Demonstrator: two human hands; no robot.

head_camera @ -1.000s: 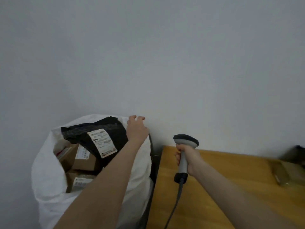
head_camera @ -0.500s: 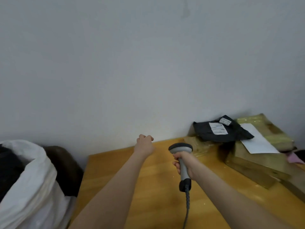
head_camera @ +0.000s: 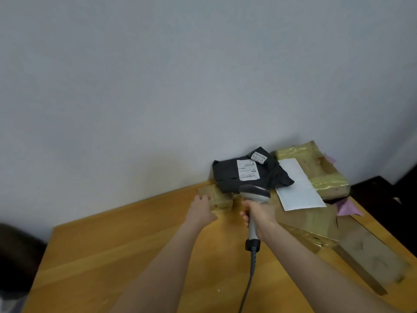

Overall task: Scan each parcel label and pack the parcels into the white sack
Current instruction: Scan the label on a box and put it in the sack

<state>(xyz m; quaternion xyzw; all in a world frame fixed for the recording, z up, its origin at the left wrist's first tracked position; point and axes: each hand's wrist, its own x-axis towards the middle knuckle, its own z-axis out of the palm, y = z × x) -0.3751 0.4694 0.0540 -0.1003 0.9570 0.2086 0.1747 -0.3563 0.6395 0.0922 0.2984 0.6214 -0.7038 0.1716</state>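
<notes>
**Surface.** An orange-tan wooden table [head_camera: 135,245] runs beneath both forearms to the grey wall.

**Parcels, largest first.** To the right of the right hand [head_camera: 259,213] sits a stack of large brown cardboard parcels bound in yellowish tape [head_camera: 325,177], with a loose white paper sheet [head_camera: 297,188] lying on top. Just beyond the right hand, resting partly on that stack, is a crumpled black plastic mailer bag [head_camera: 228,175]. Its long axis runs across the reach, and its white printed shipping label [head_camera: 247,170] faces up, unobstructed. Directly ahead of the left hand [head_camera: 200,210], partly under the mailer's near-left edge, is a small brown cardboard parcel with yellowish tape [head_camera: 222,198]. Its long side also lies across the reach, and no label shows on its visible faces.

**Hands.** The right hand is wrapped firmly round the handle of a grey corded handheld barcode scanner [head_camera: 254,193], whose head points at the mailer's label from just short of it. The left hand grips nothing. Its fingers are extended and loosely bent, with the tips at the small parcel's near-left corner (contact appears likely but cannot be confirmed at this angle).

**Assessment.** The right hand is the nearer to the mailer and the left to the small parcel. The mailer looks ready to scan where it lies. The small parcel probably needs turning first.
</notes>
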